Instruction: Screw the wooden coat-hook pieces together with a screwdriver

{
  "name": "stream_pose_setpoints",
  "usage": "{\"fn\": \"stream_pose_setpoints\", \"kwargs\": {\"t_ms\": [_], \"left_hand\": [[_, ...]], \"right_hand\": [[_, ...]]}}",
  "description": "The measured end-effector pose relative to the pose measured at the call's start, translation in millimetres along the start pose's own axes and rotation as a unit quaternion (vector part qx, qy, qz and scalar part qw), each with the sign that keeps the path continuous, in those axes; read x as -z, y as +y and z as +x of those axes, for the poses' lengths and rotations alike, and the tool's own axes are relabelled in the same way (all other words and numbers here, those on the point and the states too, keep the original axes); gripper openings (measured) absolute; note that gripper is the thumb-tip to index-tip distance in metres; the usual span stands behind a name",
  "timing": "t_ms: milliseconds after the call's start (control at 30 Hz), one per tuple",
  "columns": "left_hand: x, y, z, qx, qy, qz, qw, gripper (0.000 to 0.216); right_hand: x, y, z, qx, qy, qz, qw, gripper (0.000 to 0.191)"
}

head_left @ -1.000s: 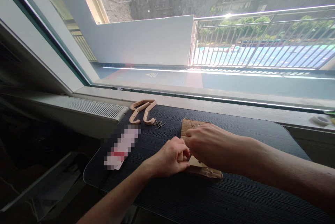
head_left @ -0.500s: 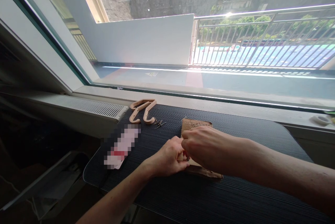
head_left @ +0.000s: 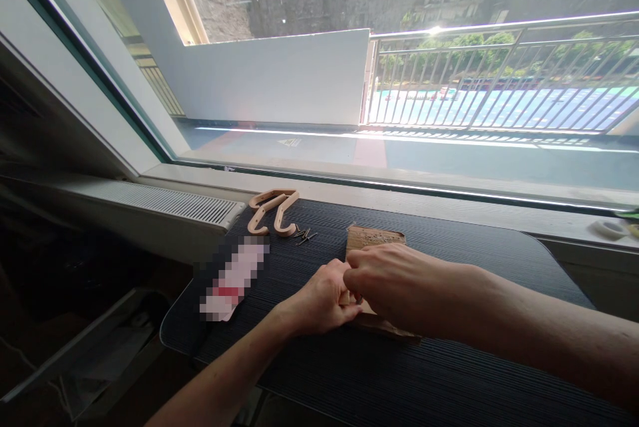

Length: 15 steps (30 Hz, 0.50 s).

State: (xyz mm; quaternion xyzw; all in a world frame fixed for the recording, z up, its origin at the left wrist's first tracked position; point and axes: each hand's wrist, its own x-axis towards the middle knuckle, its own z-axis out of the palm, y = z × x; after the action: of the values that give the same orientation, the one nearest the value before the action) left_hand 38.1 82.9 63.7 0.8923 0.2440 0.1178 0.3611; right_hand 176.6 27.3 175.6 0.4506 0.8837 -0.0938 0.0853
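our left hand [head_left: 322, 297] pinching a pale wood piece [head_left: 344, 298] over a brown board [head_left: 374, 237], black table [head_left: 464, 231], our right hand [head_left: 387, 277] curled closed alongside, contents we can't tell, hooks [head_left: 285, 232] and screws [head_left: 304, 236] farther left

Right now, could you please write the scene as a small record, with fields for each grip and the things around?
Table: black, beside a window
Brown board: on the table, partly hidden by the grips
Left grip: curled at the board's left edge; hold partly hidden
Right grip: over the board, meeting the left; contents hidden
Hooked pieces: pale, near the window
Metal pins: loose, beside the hooked pieces
Pink item: pixelated; identity unclear
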Motion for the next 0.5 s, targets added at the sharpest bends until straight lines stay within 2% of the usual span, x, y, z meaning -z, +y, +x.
{"fn": "stream_pose_setpoints", "kwargs": {"t_ms": [200, 300, 500], "left_hand": [[0.7, 2.7, -1.0, -0.002, 0.005, -0.002, 1.0, 0.009], [0.7, 3.2, -1.8, -0.002, 0.003, -0.001, 1.0, 0.013], [-1.2, 1.7, -2.9, -0.01, -0.016, 0.017, 1.0, 0.005]], "right_hand": [[5.3, -4.6, 0.5, -0.022, -0.044, -0.013, 0.999, 0.016], [2.4, -5.1, 2.8, -0.027, -0.028, -0.028, 0.999, 0.016], [4.6, -8.3, 0.9, -0.045, 0.005, -0.051, 0.998, 0.011]]}}
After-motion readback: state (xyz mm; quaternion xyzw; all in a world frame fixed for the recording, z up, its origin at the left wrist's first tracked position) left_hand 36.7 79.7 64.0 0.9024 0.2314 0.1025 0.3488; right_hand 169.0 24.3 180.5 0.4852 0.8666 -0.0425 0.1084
